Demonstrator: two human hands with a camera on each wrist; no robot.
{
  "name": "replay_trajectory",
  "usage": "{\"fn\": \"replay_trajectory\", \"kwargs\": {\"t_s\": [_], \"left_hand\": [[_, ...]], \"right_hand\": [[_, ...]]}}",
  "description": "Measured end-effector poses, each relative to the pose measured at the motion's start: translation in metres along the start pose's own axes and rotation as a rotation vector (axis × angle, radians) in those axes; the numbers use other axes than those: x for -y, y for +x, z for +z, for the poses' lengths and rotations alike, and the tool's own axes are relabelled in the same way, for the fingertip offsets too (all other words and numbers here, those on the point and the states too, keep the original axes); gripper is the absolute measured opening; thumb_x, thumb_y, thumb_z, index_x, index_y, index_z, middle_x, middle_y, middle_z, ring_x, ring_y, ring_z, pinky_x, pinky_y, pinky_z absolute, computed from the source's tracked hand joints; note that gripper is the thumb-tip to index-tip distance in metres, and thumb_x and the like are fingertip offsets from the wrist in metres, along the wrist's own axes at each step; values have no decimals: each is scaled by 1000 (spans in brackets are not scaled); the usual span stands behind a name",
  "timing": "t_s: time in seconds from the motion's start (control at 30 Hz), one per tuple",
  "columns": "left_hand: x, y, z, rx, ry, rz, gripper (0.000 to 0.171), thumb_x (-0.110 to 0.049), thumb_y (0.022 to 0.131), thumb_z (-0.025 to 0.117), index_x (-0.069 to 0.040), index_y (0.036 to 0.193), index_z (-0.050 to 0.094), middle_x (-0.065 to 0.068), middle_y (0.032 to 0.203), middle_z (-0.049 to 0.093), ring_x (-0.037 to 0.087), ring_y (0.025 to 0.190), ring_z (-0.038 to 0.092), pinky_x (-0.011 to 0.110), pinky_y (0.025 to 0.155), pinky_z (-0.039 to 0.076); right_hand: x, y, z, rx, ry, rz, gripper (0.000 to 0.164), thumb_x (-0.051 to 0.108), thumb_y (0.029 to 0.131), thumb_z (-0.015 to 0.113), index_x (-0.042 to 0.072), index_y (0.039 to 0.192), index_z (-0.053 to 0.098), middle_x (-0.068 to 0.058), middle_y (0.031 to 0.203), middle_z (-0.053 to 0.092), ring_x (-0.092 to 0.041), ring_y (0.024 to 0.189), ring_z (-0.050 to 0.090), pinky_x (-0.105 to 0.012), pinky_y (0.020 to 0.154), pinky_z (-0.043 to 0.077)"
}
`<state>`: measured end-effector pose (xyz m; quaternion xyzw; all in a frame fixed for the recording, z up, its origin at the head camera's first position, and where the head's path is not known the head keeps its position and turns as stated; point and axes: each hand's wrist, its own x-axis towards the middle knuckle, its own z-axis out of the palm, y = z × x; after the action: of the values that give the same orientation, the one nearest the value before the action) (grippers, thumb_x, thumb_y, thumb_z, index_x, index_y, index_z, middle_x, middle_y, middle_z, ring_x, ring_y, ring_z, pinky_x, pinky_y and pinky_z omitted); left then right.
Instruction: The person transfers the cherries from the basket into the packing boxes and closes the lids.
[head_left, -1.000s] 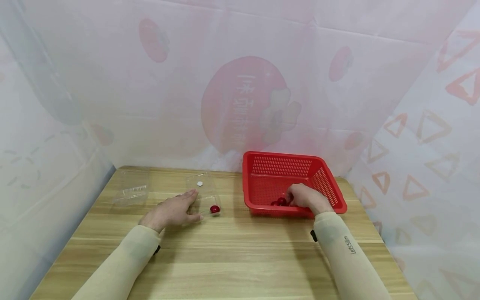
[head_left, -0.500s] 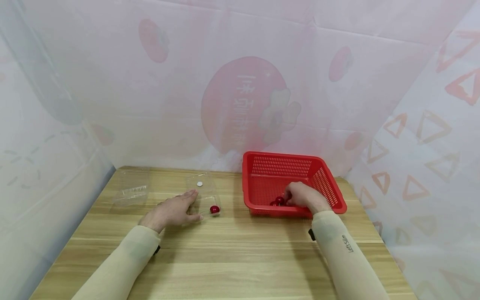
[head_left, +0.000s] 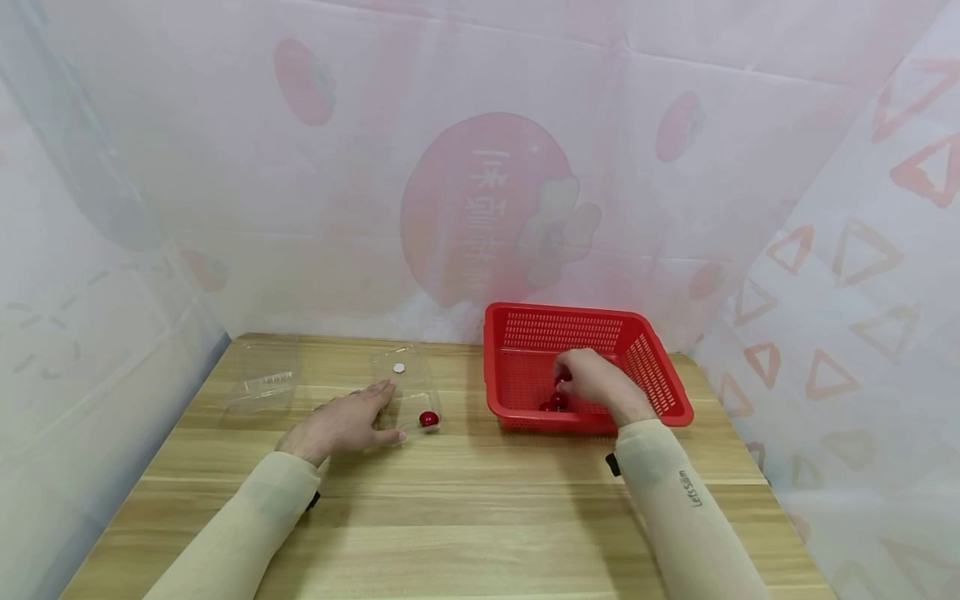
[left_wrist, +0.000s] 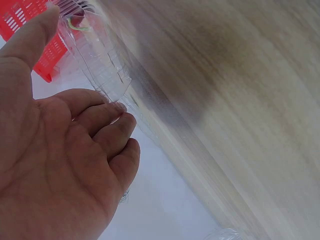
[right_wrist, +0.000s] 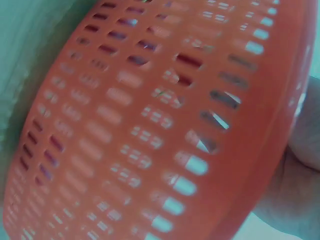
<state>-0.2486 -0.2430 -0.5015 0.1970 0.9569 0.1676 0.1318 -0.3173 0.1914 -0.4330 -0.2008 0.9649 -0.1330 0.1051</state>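
A wooden table (head_left: 465,508) before a pale printed backdrop.
We rest our left hand (head_left: 347,422), fingers spread, against the clear box (head_left: 408,387); our right hand (head_left: 596,382), inside the red basket (head_left: 517,333), pinches a red ball (head_left: 561,381) above others.

Wooden table (head_left: 465,517); seemingly translucent printed curtains (head_left: 480,167)

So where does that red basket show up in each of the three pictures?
Head view: the red basket sits right of centre on the table, far side.
Left wrist view: only a corner of it shows, top left.
Right wrist view: its slotted wall fills nearly the whole picture, blurred.
Shared landmark: the basket's slotted red wall itself.
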Motion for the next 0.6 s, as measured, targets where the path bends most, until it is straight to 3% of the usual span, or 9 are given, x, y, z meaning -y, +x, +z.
{"fn": "replay_trajectory", "kwargs": {"t_s": [0.27,0.6], "left_hand": [[0,0,0,-5,-7,5,103,-53,111,79,11,178,34,33,189,34,56,175,38,72,145,35],[0,0,0,-1,-16,2,103,-53,112,79,11,179,33,33,189,33,55,176,37,72,145,35]], "right_hand": [[25,5,-3,-25,-9,-57,5,4,110,81,8,109,84,-4,99,81,-17,90,71,-41,90,69],[51,10,-4,-80,-52,-132,8,7,109,82,7,117,83,-7,109,81,-22,102,73,-45,100,70]]}}
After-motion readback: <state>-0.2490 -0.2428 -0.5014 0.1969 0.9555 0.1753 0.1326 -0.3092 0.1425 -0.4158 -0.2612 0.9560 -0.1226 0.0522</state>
